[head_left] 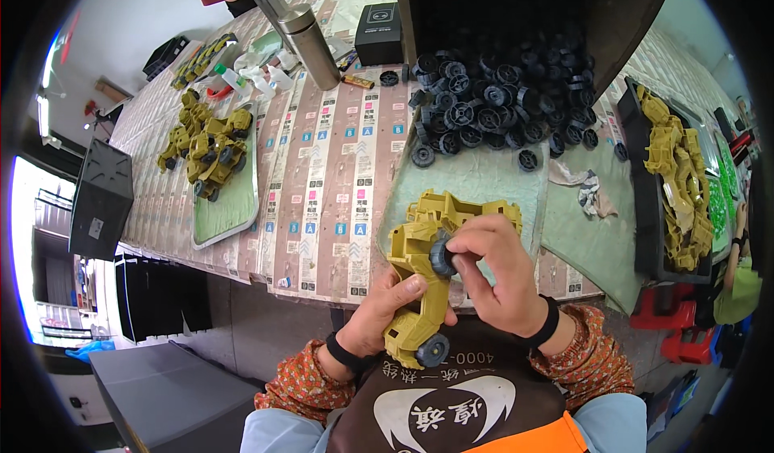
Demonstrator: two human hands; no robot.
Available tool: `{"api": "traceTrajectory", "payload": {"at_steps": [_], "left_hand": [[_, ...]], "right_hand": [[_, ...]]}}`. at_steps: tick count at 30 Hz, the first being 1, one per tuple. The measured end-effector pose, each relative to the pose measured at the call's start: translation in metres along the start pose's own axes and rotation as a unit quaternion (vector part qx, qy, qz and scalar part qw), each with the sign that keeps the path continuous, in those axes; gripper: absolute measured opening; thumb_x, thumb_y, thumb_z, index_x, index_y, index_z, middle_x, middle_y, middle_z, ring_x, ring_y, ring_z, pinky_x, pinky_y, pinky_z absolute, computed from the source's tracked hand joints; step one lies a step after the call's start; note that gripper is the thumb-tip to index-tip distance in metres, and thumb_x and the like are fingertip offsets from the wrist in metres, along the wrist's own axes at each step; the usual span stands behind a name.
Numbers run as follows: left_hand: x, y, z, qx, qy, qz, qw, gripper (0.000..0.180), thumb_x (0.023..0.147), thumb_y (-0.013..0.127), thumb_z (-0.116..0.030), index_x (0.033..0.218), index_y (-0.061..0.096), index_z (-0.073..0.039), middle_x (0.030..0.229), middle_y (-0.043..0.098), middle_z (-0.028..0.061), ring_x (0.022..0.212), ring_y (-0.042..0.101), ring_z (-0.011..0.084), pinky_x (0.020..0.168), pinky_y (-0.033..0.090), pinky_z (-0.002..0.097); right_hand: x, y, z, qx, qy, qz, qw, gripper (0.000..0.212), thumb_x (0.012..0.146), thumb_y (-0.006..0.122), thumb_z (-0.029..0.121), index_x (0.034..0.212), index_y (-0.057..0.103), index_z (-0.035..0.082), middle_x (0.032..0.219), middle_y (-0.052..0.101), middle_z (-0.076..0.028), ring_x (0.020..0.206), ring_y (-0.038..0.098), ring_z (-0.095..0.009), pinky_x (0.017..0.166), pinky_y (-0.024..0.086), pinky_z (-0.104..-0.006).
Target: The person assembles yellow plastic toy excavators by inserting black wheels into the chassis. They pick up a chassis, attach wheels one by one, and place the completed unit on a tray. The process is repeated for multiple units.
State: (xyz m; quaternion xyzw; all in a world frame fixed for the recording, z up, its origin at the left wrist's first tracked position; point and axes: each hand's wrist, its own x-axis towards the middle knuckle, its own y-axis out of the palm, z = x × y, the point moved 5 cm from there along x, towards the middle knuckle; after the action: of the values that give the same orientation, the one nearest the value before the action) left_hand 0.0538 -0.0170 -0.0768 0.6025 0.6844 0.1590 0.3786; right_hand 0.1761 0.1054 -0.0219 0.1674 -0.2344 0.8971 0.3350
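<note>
My left hand [391, 312] is wrapped round an olive-yellow plastic toy vehicle body [434, 298], held tilted over the table's near edge. One black wheel [433, 349] sits on its near end. Against the body's upper side, the fingertips of my right hand [504, 272] pinch a second black wheel [440, 255]. How far that wheel is on its axle is hidden. More olive-yellow bodywork [459, 207] shows just beyond, over a pale green mat [403, 203]; I cannot tell whether it is a separate body.
A heap of black wheels [488, 102] spills from a dark bin [637, 2] onto the mat. Vehicles with wheels lie on a tray [250, 203] at left. At right, a black crate [645, 211] holds yellow bodies. A steel flask [310, 46] and black box [379, 34] stand at the back.
</note>
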Motion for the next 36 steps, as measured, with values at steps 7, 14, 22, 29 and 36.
{"api": "traceTrajectory", "payload": {"at_steps": [7, 14, 22, 29, 36], "left_hand": [[-0.004, 0.002, 0.001, 0.014, -0.037, 0.006, 0.999, 0.06, 0.097, 0.069, -0.041, 0.135, 0.047, 0.0, 0.106, 0.067, 0.0124, 0.087, 0.074, 0.0251, 0.077, 0.06, 0.0331], [-0.006, 0.003, 0.009, -0.029, -0.046, 0.013, 0.998, 0.056, 0.1, 0.065, -0.044, 0.132, 0.048, -0.002, 0.103, 0.066, 0.0116, 0.088, 0.074, 0.0252, 0.076, 0.06, 0.0325], [-0.01, 0.004, 0.013, -0.074, -0.084, -0.011, 0.994, 0.05, 0.104, 0.057, -0.044, 0.13, 0.052, -0.002, 0.101, 0.069, 0.0137, 0.088, 0.073, 0.0222, 0.074, 0.06, 0.0295], [-0.011, 0.012, 0.014, -0.094, -0.111, 0.0, 0.989, 0.048, 0.106, 0.055, -0.044, 0.129, 0.054, -0.002, 0.101, 0.072, 0.0168, 0.091, 0.074, 0.0228, 0.076, 0.06, 0.0286], [-0.011, 0.014, 0.015, -0.076, -0.105, -0.052, 0.99, 0.044, 0.105, 0.058, -0.042, 0.129, 0.051, -0.005, 0.102, 0.067, 0.0099, 0.091, 0.074, 0.0234, 0.073, 0.061, 0.0286]], "right_hand": [[0.001, -0.007, 0.01, -0.007, -0.03, 0.047, 0.998, 0.04, 0.085, 0.067, -0.008, 0.123, 0.058, 0.002, 0.115, 0.06, -0.016, 0.1, 0.061, -0.032, 0.087, 0.051, -0.0374], [-0.013, -0.011, -0.007, 0.039, 0.074, -0.016, 0.996, 0.037, 0.084, 0.07, -0.01, 0.119, 0.064, 0.002, 0.11, 0.067, -0.012, 0.093, 0.069, -0.022, 0.078, 0.056, -0.0314], [-0.021, -0.001, -0.005, -0.077, 0.011, -0.038, 0.996, 0.046, 0.084, 0.07, -0.011, 0.128, 0.065, 0.004, 0.12, 0.07, -0.021, 0.107, 0.071, -0.037, 0.088, 0.058, -0.0369], [-0.029, 0.001, -0.01, -0.061, 0.057, -0.045, 0.995, 0.05, 0.085, 0.069, -0.01, 0.133, 0.063, 0.001, 0.12, 0.07, -0.021, 0.105, 0.072, -0.036, 0.087, 0.058, -0.0374], [-0.036, 0.007, -0.007, -0.13, -0.007, -0.058, 0.99, 0.053, 0.084, 0.071, -0.008, 0.136, 0.06, -0.003, 0.118, 0.07, -0.023, 0.1, 0.073, -0.038, 0.082, 0.06, -0.0388]]}}
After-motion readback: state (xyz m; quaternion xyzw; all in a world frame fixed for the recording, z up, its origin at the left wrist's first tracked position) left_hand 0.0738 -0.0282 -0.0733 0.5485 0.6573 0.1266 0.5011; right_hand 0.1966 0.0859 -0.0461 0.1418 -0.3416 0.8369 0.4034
